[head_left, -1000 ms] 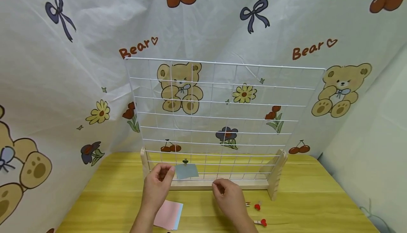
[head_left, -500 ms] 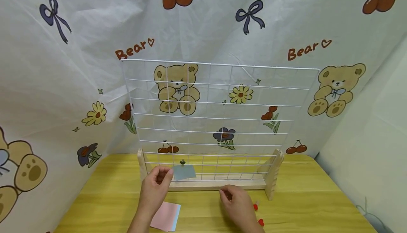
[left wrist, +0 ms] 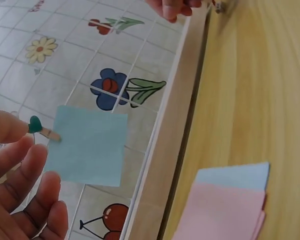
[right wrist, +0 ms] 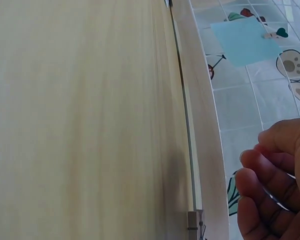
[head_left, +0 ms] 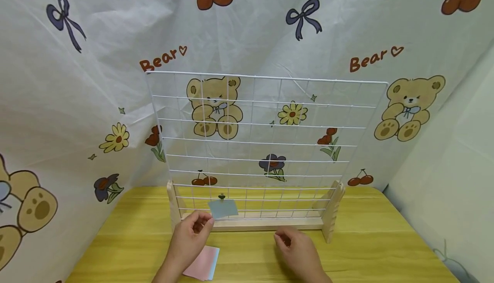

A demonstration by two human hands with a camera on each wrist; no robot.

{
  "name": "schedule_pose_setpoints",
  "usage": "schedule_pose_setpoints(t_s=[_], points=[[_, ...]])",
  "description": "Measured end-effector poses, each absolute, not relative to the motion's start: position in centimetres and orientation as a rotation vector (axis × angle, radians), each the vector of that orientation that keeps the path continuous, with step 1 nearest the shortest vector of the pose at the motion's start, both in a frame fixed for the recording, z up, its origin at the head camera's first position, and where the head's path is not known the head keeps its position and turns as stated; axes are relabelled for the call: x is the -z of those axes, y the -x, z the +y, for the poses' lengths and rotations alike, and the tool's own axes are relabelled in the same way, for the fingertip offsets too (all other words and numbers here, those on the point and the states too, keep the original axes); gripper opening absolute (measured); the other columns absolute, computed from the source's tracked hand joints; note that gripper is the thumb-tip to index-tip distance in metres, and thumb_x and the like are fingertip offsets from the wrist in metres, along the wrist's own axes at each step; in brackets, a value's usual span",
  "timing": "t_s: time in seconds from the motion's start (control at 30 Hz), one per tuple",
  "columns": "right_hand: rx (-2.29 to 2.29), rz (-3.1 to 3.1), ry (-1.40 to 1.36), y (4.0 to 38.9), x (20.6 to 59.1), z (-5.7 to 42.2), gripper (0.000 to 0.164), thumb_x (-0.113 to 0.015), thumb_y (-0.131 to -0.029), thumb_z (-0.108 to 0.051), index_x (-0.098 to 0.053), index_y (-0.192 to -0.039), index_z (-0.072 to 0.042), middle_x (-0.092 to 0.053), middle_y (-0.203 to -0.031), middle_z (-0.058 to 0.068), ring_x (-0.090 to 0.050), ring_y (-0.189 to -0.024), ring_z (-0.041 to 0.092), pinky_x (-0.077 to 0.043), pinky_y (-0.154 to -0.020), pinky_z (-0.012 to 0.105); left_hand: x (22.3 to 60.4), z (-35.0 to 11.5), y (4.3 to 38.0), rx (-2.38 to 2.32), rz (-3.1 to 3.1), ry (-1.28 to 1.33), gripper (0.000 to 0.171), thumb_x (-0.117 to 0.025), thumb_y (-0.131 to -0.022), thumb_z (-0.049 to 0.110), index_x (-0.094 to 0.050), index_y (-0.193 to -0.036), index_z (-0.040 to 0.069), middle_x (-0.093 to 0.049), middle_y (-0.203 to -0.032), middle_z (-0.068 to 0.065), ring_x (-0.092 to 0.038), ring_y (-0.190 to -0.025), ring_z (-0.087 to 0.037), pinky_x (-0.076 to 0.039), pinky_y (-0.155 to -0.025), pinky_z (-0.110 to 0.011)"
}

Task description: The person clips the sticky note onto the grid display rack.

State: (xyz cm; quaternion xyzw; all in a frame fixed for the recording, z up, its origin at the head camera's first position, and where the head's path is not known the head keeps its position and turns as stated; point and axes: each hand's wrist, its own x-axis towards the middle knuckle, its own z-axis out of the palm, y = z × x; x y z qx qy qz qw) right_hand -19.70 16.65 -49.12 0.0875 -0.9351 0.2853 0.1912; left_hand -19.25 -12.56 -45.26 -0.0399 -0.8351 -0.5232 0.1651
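A pale blue paper note (head_left: 223, 209) hangs from a small wooden clothespin with a green heart (left wrist: 41, 128) on the lower left of a white wire grid (head_left: 266, 77). My left hand (head_left: 191, 234) is just below and left of the note, fingers loosely bent and nothing between them. In the left wrist view its fingertips overlap the region beside the green heart. My right hand (head_left: 299, 248) hovers over the table in front of the grid's wooden base (head_left: 266, 224). Its fingers are loosely curled, thumb near the index finger, with nothing seen between them.
A stack of pink and light blue notes (head_left: 201, 263) lies on the yellow wood-grain table (head_left: 370, 240), beside my left forearm. Wooden feet (head_left: 332, 212) hold up the grid's ends. Behind it hangs a white cloth (head_left: 251, 25) printed with bears and flowers.
My left hand has dropped slightly away from the note's edge. My right hand has shifted right and down, and the red-heart clothespins beside it are now out of sight.
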Motion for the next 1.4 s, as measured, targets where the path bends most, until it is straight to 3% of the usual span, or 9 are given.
schedule_pose_setpoints(t_s=[0.23,0.53,0.77,1.0,1.17,1.4], points=[[-0.859,-2.646,-0.242,19.4,48.6,17.6,0.013,-0.08,-0.087,-0.014,-0.073,-0.082,-0.024,-0.064,-0.074,-0.019,-0.054,-0.069,-0.006,-0.049,-0.066,0.021,46.4,-13.3,19.0,1.436,-2.457,0.158,0.009,-0.076,-0.092,0.015,-0.071,-0.091,0.022,-0.062,-0.077,0.013,-0.055,-0.071,-0.002,-0.048,-0.07,-0.021],[-0.841,-2.668,-0.227,19.3,48.5,18.8,0.017,-0.08,-0.086,-0.012,-0.072,-0.08,-0.026,-0.062,-0.071,-0.02,-0.052,-0.067,-0.007,-0.049,-0.064,0.02,47.4,-14.1,19.0,1.425,-2.549,0.294,0.006,-0.075,-0.093,0.016,-0.071,-0.092,0.02,-0.064,-0.079,0.013,-0.056,-0.074,0.0,-0.05,-0.069,-0.021],[-0.853,-2.707,-0.178,19.6,48.3,19.7,0.011,-0.079,-0.088,-0.015,-0.074,-0.084,-0.023,-0.063,-0.071,-0.018,-0.053,-0.066,-0.005,-0.049,-0.063,0.02,47.6,-14.9,19.2,1.271,-2.659,0.399,0.005,-0.075,-0.093,0.023,-0.072,-0.096,0.02,-0.067,-0.086,0.014,-0.056,-0.077,0.003,-0.051,-0.072,-0.022],[-0.818,-2.739,-0.124,20.0,47.9,20.9,0.004,-0.078,-0.09,-0.019,-0.076,-0.086,-0.017,-0.065,-0.07,-0.015,-0.054,-0.065,-0.003,-0.048,-0.06,0.02,47.6,-16.6,19.3,1.083,-2.844,0.277,0.021,-0.084,-0.084,0.024,-0.07,-0.099,0.017,-0.064,-0.092,0.004,-0.05,-0.075,-0.005,-0.045,-0.068,-0.023],[-0.804,-2.807,-0.069,20.1,48.0,21.9,0.007,-0.078,-0.09,-0.021,-0.077,-0.092,-0.015,-0.068,-0.074,-0.014,-0.059,-0.068,0.0,-0.05,-0.063,0.023,47.5,-17.3,19.2,0.95,-2.962,0.09,0.028,-0.088,-0.077,0.025,-0.064,-0.088,0.016,-0.054,-0.079,0.003,-0.048,-0.073,-0.012,-0.04,-0.065,-0.028],[-0.748,-2.877,-0.048,20.4,48.1,23.0,0.005,-0.076,-0.091,-0.021,-0.075,-0.092,-0.016,-0.071,-0.082,-0.01,-0.059,-0.07,0.005,-0.051,-0.065,0.03,47.2,-17.2,19.0,0.893,-3.081,-0.073,0.029,-0.087,-0.079,0.026,-0.061,-0.085,0.014,-0.052,-0.068,0.0,-0.047,-0.063,-0.016,-0.034,-0.058,-0.03]])
